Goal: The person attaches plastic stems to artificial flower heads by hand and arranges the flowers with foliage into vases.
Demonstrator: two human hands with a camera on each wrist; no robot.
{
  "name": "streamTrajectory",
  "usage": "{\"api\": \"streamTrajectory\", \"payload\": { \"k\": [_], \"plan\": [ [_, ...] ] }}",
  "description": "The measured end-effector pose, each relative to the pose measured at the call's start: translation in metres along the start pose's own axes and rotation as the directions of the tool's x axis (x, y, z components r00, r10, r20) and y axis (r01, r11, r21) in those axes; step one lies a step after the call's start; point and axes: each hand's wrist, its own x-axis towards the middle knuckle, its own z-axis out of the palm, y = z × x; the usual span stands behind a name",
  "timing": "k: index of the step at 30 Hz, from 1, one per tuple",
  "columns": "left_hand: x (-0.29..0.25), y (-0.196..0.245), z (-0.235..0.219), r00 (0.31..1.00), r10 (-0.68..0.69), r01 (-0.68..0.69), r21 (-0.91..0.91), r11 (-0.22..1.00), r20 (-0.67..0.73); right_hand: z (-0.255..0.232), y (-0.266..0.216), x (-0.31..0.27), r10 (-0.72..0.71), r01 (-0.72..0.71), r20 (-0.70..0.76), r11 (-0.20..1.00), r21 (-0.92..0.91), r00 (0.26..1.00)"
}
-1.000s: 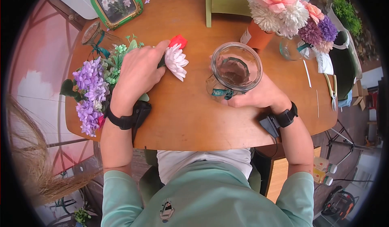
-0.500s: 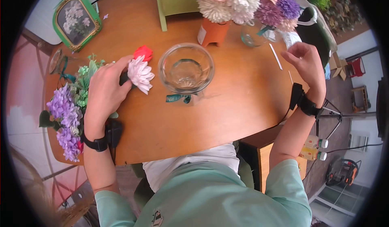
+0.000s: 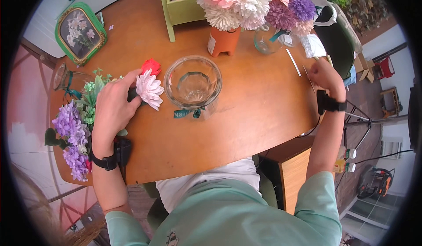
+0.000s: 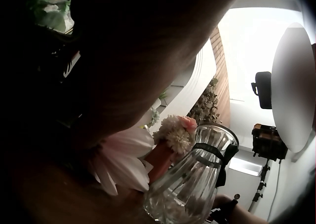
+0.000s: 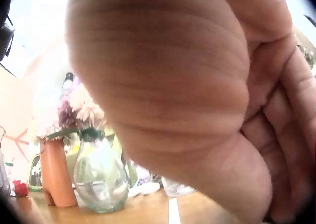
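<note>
Left hand (image 3: 112, 100) pinches pale-pink lotus flower (image 3: 149, 91); right hand (image 3: 327, 76) at yellow-handled tool (image 3: 329, 61), grip unclear. Probably tool-fetching step; next needs firm handle hold.

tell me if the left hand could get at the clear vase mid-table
Probably yes: the clear vase stands close by, though the left hand seems to hold the pale pink flower, which lies between them.

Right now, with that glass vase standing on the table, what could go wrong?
The glass vase stands between the left hand and the right hand, so a sweeping arm might tip it over. The purple flowers lie near the edge of the table, right beside the left forearm, so a bump could push them off.
</note>
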Motion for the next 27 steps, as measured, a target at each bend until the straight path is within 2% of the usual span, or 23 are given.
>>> {"api": "streamTrajectory", "payload": {
  "k": [4, 6, 7, 9, 10, 12, 13, 15, 17, 18, 19, 20, 21, 22, 23, 25, 26, 27],
  "plan": [
    [0.000, -0.003, -0.001, 1.000, 0.001, -0.001, -0.023, 1.000, 0.002, 0.001, -0.017, 0.040, -0.073, 0.066, -0.049, 0.990, -0.125, 0.996],
    [-0.001, -0.003, -0.003, 0.998, -0.023, 0.025, -0.035, 0.999, 0.052, -0.005, -0.034, 0.044, 0.013, -0.016, 0.026, 0.995, 0.098, 1.000],
    [-0.001, -0.003, -0.003, 0.998, -0.027, 0.029, -0.035, 0.999, 0.049, -0.007, -0.038, 0.044, 0.009, -0.011, 0.026, 0.995, 0.097, 1.000],
    [-0.001, -0.003, -0.003, 0.998, -0.034, 0.035, -0.017, 0.999, 0.050, -0.008, -0.045, 0.038, -0.011, 0.001, 0.035, 0.961, 0.277, 0.999],
    [-0.001, -0.001, -0.005, 0.998, -0.040, 0.041, -0.016, 0.999, 0.052, -0.009, -0.048, 0.034, -0.016, 0.005, 0.039, 0.961, 0.278, 0.999],
    [-0.001, 0.003, -0.010, 0.994, -0.079, 0.078, 0.006, 0.997, 0.072, -0.010, -0.055, 0.029, -0.092, 0.094, -0.018, 0.985, 0.145, 0.996],
    [-0.005, 0.001, -0.012, 0.992, -0.105, 0.103, 0.020, 0.994, 0.068, -0.001, -0.045, 0.033, -0.158, 0.168, -0.070, 0.968, 0.184, 0.985],
    [-0.014, -0.006, -0.018, 0.987, 0.138, -0.127, 0.142, 0.982, -0.077, -0.001, -0.045, 0.040, -0.006, 0.001, 0.021, 0.968, 0.251, 1.000],
    [-0.023, -0.011, -0.028, 0.992, 0.115, -0.107, 0.136, 0.985, -0.049, 0.002, -0.040, 0.043, -0.025, 0.033, -0.048, 0.982, 0.188, 0.999],
    [-0.026, -0.007, -0.036, 0.987, 0.143, -0.124, 0.205, 0.971, -0.080, -0.001, -0.050, 0.035, -0.036, 0.047, -0.102, 0.993, 0.108, 0.994],
    [-0.028, -0.003, -0.044, 0.978, 0.175, -0.140, 0.269, 0.953, -0.110, -0.006, -0.059, 0.024, -0.046, 0.057, -0.102, 0.992, 0.109, 0.994],
    [-0.029, 0.003, -0.053, 0.979, 0.168, -0.132, 0.270, 0.954, -0.112, -0.013, -0.083, 0.007, -0.029, 0.042, -0.186, 0.997, 0.066, 0.982],
    [-0.031, 0.010, -0.063, 0.994, 0.085, -0.065, 0.270, 0.961, -0.063, -0.020, -0.107, -0.010, -0.015, 0.022, -0.269, 0.999, 0.023, 0.963],
    [-0.033, 0.013, -0.068, 1.000, 0.003, 0.001, 0.275, 0.961, -0.013, -0.028, -0.128, -0.027, -0.068, 0.087, -0.238, 0.994, 0.071, 0.969],
    [-0.036, 0.013, -0.064, 1.000, -0.001, 0.004, 0.277, 0.961, -0.010, -0.029, -0.147, -0.042, -0.119, 0.147, -0.210, 0.981, 0.123, 0.970],
    [-0.043, 0.008, -0.050, 0.971, -0.113, 0.061, 0.237, 0.970, 0.211, -0.017, -0.180, -0.058, -0.312, 0.346, -0.192, 0.921, 0.181, 0.930],
    [-0.044, 0.010, -0.038, 0.988, -0.037, -0.010, 0.300, 0.954, 0.150, -0.018, -0.202, -0.062, -0.349, 0.355, -0.078, 0.880, 0.316, 0.934],
    [-0.042, 0.010, -0.030, 0.988, -0.038, -0.008, 0.301, 0.954, 0.147, -0.020, -0.219, -0.065, -0.396, 0.341, 0.033, 0.828, 0.446, 0.918]
  ]
}}
